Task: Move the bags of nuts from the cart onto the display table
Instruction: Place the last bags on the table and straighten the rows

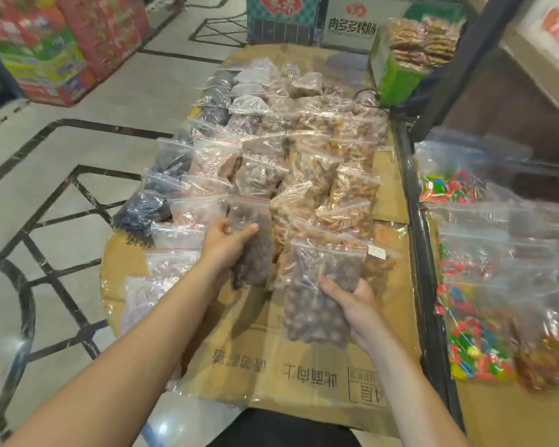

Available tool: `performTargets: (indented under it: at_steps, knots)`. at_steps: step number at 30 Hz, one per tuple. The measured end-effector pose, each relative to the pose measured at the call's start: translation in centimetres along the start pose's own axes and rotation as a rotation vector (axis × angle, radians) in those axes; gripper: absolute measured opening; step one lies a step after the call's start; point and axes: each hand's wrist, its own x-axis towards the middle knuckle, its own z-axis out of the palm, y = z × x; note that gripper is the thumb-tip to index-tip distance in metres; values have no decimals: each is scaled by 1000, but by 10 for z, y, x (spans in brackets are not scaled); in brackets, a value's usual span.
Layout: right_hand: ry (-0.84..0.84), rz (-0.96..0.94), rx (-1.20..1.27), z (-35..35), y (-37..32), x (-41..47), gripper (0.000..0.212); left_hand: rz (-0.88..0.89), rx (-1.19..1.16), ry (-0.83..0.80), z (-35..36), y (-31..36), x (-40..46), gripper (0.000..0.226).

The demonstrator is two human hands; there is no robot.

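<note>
While the camera looks down from the person's head, two bare forearms reach forward over a counter (304,366) covered with flattened cardboard. The left hand (228,241) grips a clear zip bag of dark nuts (250,243), thumb across its front and fingers (224,224) curled behind its left edge; the bag stands roughly upright, its red-lined seal at the top. The right hand (355,300) holds a larger zip bag of round brown nuts (320,291) from the right side, fingertips pressing on the front of the plastic; whether this bag is lifted or resting on the cardboard cannot be told.

Beyond the hands, rows of filled zip bags (281,150) lie overlapping along the counter: black contents in the left row, pale and reddish nuts next, brown and golden ones toward the right. At the far end a green box (400,75) carries stacked packets of brown snacks.

To the right, past a black metal frame (423,253), a cart (504,411) holds more clear bags, among them bags of bright multicoloured candies (475,346). That side is blurred. On the left lies a pale tiled floor (62,175) with dark inlay lines, and colourful cartons (46,50) stand at the upper left.
</note>
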Motion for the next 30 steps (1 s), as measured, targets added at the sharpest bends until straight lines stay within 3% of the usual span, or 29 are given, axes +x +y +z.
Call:
performTargets:
  at_steps: [4, 10, 15, 19, 20, 23, 26, 30]
  knots:
    - [-10, -13, -30, -4, -11, 22, 52, 2, 73, 17, 17, 12, 42, 40]
    - [-26, -25, -54, -8, -16, 33, 35, -62, 223, -11, 26, 28, 72, 32]
    - [2, -24, -41, -3, -10, 30, 35, 18, 455, -102, 26, 39, 56, 78]
    - [17, -22, -36, 11, -5, 24, 33, 115, 524, -206, 9, 40, 35, 100]
    - [12, -19, -35, 14, -4, 22, 31, 154, 560, -224, 4, 41, 30, 97]
    - [3, -3, -60, 34, 0, 16, 26, 343, 758, -222, -19, 40, 14, 57]
    - [3, 22, -70, 61, 9, 15, 35, 475, 943, -230, -48, 31, 5, 53]
    - [24, 120, -215, 108, 22, 36, 92, 609, 1078, -202, -78, 26, -3, 47]
